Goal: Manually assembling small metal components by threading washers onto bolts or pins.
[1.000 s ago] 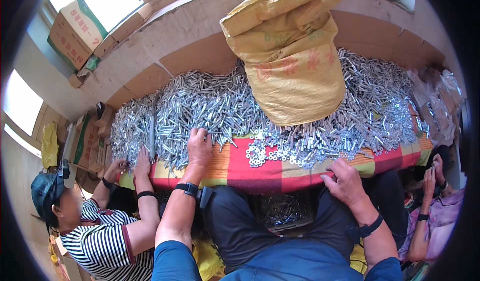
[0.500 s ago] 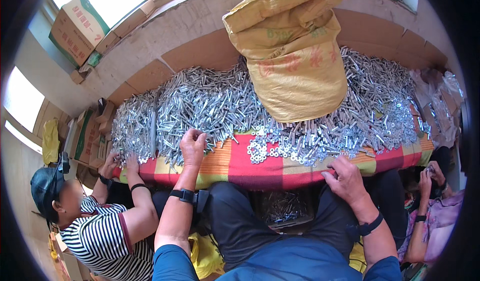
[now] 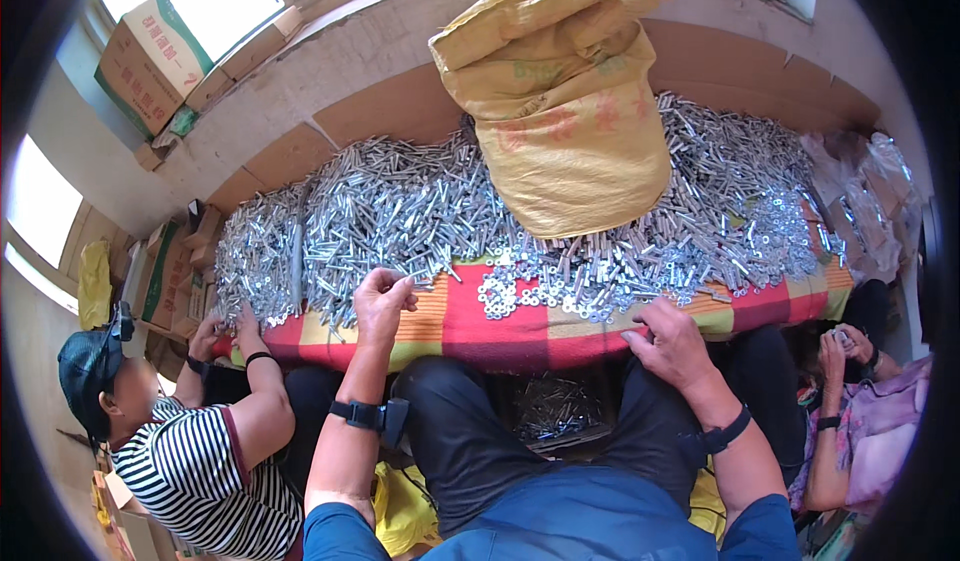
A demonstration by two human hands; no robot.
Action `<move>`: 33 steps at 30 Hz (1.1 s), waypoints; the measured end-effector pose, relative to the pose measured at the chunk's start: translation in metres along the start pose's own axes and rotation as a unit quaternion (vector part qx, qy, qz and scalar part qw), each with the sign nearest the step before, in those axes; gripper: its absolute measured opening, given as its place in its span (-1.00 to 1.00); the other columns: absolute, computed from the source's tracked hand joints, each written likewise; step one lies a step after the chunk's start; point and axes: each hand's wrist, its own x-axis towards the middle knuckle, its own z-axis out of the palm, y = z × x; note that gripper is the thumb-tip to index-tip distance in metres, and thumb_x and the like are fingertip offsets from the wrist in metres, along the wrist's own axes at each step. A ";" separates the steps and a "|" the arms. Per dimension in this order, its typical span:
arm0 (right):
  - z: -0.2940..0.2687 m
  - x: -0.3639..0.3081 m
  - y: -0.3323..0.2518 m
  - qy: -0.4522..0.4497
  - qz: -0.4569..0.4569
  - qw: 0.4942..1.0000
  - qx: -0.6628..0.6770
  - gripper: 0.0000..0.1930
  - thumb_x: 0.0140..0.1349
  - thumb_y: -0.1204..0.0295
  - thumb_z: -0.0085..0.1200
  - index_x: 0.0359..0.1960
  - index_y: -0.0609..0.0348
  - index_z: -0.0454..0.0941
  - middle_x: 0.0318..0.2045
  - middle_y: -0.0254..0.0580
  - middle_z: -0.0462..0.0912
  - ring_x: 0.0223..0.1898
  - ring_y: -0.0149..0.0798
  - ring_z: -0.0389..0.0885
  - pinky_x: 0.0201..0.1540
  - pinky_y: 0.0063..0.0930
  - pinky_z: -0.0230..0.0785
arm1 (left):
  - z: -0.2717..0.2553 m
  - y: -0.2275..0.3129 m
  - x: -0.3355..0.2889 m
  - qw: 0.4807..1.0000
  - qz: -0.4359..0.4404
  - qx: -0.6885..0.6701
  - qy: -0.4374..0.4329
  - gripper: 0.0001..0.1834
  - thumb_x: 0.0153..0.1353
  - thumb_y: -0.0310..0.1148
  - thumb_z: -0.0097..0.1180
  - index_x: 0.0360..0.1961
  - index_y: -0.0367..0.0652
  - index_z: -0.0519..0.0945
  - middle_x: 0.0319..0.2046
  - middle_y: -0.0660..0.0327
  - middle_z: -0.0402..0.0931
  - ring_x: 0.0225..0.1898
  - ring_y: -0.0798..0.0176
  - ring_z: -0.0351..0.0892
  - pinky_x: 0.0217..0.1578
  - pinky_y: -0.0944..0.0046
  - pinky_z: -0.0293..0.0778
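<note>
A broad heap of silvery bolt-like metal rods (image 3: 385, 223) covers the table. Loose flat washers (image 3: 500, 293) lie along its near edge, on a red, yellow and green checked cloth (image 3: 490, 337). My left hand (image 3: 383, 306) is raised over the cloth at the near side of the heap, its fingers curled together; whatever they pinch is too small to make out. My right hand (image 3: 672, 343) hangs over the cloth's front edge, below the washers. Its thumb stands apart from the bent fingers, and I see nothing between them.
A large yellow woven sack (image 3: 570, 151) stands on the heap. Below the table, between my knees, a container (image 3: 560, 411) holds more metal pieces. One co-worker in a striped shirt (image 3: 205, 471) works at the left; another in a pink top (image 3: 880, 431) sits at the right.
The whole view has shifted slightly, moving the sack and heap a little left. My left hand stays curled near the rods; my right hand remains by the cloth's edge, thumb apart.
</note>
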 end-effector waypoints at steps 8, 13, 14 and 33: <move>0.046 0.009 -0.028 -0.139 0.223 0.912 0.315 -0.53 0.20 0.27 0.39 0.03 0.34 0.58 -0.31 -0.22 0.64 -0.30 -0.40 0.65 -0.27 -0.50 0.56 | 0.069 0.036 -0.066 0.991 -0.041 -0.066 -0.110 -0.88 0.26 -0.50 0.29 -0.31 -0.29 0.57 -0.49 0.21 0.58 -0.52 0.37 0.58 -0.47 0.34 0.57; 0.130 0.040 -0.060 -0.152 0.272 0.750 0.583 -0.56 0.25 0.47 0.24 0.13 0.41 0.48 -0.16 -0.06 0.69 -0.31 -0.32 0.70 -0.30 -0.42 0.63 | 0.114 0.006 -0.091 0.985 -0.065 -0.099 -0.123 -0.89 0.24 -0.52 0.29 -0.30 -0.26 0.57 -0.49 0.23 0.59 -0.52 0.38 0.57 -0.48 0.40 0.50; 0.144 0.049 -0.058 -0.152 0.266 0.780 0.546 -0.60 0.24 0.51 0.22 0.10 0.41 0.50 -0.19 -0.07 0.70 -0.33 -0.31 0.71 -0.30 -0.42 0.63 | 0.118 -0.007 -0.088 0.987 -0.043 -0.069 -0.138 -0.89 0.26 -0.52 0.28 -0.29 -0.26 0.56 -0.48 0.23 0.60 -0.52 0.38 0.58 -0.49 0.42 0.49; 0.085 0.049 -0.098 -0.305 0.131 0.874 0.355 -0.85 0.30 0.51 0.16 -0.18 0.37 0.64 -0.40 -0.22 0.70 -0.47 -0.45 0.66 -0.46 -0.55 0.53 | 0.085 0.010 -0.154 0.947 -0.160 -0.119 -0.251 -0.69 0.38 -0.47 0.10 0.08 -0.34 0.38 -0.27 0.09 0.62 -0.39 0.32 0.65 -0.36 0.35 0.59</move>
